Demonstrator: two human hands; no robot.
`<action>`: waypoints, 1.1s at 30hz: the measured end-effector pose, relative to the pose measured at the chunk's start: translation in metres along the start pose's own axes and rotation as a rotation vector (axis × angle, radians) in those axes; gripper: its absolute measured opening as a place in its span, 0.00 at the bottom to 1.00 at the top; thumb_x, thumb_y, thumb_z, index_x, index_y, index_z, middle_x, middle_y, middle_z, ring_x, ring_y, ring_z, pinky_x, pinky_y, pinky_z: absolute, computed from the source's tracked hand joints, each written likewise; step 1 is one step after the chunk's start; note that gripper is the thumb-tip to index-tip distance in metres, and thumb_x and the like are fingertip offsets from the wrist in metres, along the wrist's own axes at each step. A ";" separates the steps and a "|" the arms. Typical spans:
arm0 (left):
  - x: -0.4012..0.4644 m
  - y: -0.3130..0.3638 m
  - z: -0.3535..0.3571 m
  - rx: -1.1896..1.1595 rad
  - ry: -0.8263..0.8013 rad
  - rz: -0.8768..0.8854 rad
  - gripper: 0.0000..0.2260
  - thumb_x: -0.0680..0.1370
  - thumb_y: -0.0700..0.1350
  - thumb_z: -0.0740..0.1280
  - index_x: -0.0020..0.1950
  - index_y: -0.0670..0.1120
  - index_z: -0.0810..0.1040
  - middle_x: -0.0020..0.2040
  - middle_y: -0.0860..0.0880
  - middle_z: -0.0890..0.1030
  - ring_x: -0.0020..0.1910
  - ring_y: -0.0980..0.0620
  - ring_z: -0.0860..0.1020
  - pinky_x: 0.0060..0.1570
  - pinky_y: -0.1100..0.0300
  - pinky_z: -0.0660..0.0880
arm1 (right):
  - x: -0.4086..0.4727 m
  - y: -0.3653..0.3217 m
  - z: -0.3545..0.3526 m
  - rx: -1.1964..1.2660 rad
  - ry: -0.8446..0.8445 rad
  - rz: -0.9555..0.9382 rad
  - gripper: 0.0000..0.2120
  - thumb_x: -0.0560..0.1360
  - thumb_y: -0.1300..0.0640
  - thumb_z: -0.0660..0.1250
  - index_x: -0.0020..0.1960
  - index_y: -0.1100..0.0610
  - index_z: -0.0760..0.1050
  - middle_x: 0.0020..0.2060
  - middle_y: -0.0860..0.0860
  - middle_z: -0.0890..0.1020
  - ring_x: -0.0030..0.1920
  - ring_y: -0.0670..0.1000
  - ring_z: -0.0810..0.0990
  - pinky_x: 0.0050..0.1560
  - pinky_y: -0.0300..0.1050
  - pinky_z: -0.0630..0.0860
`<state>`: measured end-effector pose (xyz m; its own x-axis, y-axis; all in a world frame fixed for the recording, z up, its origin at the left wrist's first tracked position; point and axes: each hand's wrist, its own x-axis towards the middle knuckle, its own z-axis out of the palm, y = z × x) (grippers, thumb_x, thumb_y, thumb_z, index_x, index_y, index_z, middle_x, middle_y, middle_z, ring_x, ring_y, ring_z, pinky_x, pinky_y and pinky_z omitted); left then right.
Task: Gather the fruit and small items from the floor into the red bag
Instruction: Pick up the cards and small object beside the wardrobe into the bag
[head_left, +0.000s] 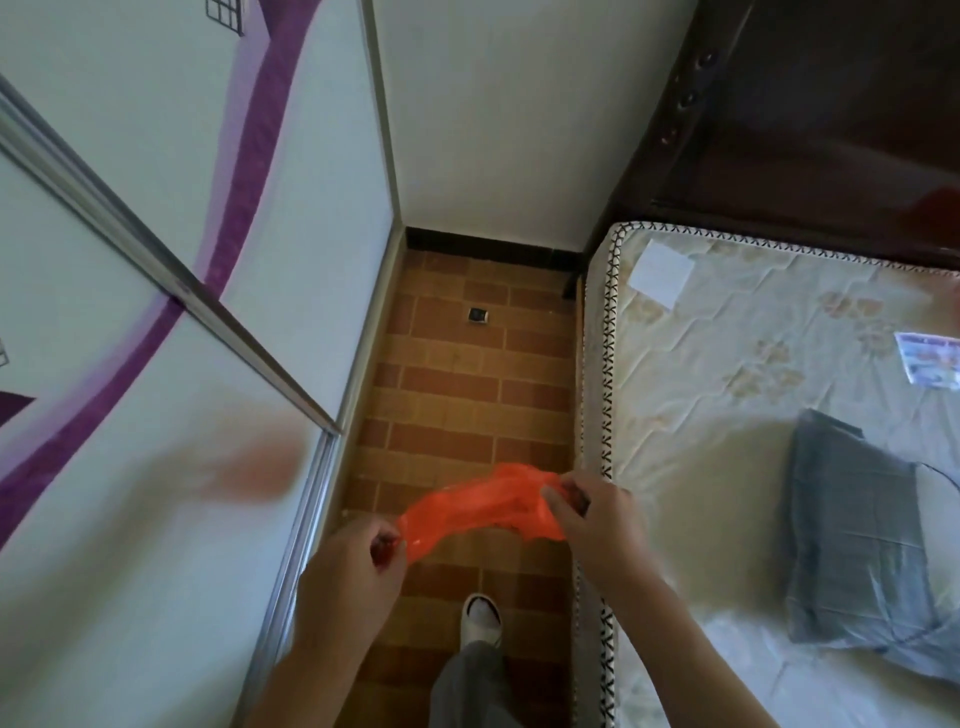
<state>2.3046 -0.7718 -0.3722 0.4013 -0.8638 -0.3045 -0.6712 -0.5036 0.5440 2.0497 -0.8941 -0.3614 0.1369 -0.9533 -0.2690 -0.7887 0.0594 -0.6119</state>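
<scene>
We stand in a narrow strip of brick-patterned floor (447, 395) between a sliding wardrobe door (156, 312) and the bed (779, 364), whose bare mattress carries a grey plastic-wrapped package (857, 545). The red bag (483, 506) hangs in the air between our hands, above the floor and in front of our slippered foot (482, 618). It looks like thin, crumpled plastic film: very light, limp, likely slippery and easy to tear, so we would take it by the rim or handles and spread the mouth instead of tugging at the middle. Our left hand (353, 571) pinches one end of it; our right hand (587, 525) pinches the other, bunched end, and the film is stretched between them. Farther off on the floor lies one small dark square item (478, 315), too small to identify; it would probably lift easily with fingertips. No fruit shows here.
</scene>
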 end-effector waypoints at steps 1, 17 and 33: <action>0.006 -0.009 0.009 0.001 -0.004 0.003 0.07 0.74 0.48 0.79 0.48 0.54 0.83 0.43 0.58 0.84 0.38 0.62 0.80 0.38 0.70 0.72 | 0.004 0.004 0.014 -0.014 -0.017 0.000 0.06 0.79 0.46 0.72 0.51 0.48 0.83 0.35 0.42 0.81 0.36 0.44 0.79 0.36 0.45 0.74; 0.032 -0.188 0.139 0.004 -0.044 -0.089 0.06 0.76 0.47 0.77 0.50 0.52 0.83 0.45 0.57 0.84 0.39 0.62 0.78 0.37 0.75 0.67 | 0.068 0.060 0.251 -0.165 -0.187 -0.155 0.09 0.81 0.45 0.68 0.47 0.48 0.82 0.35 0.43 0.81 0.35 0.43 0.79 0.36 0.41 0.74; 0.106 -0.328 0.266 -0.042 0.200 -0.020 0.11 0.72 0.46 0.77 0.38 0.56 0.76 0.32 0.62 0.70 0.30 0.68 0.69 0.29 0.72 0.60 | 0.180 0.102 0.455 -0.343 -0.232 -0.483 0.13 0.83 0.39 0.63 0.51 0.46 0.80 0.37 0.44 0.82 0.39 0.47 0.80 0.41 0.47 0.77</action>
<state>2.4021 -0.7020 -0.7911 0.5327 -0.8318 -0.1560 -0.6374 -0.5156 0.5726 2.2664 -0.9252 -0.8109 0.6214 -0.7576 -0.1997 -0.7472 -0.4965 -0.4417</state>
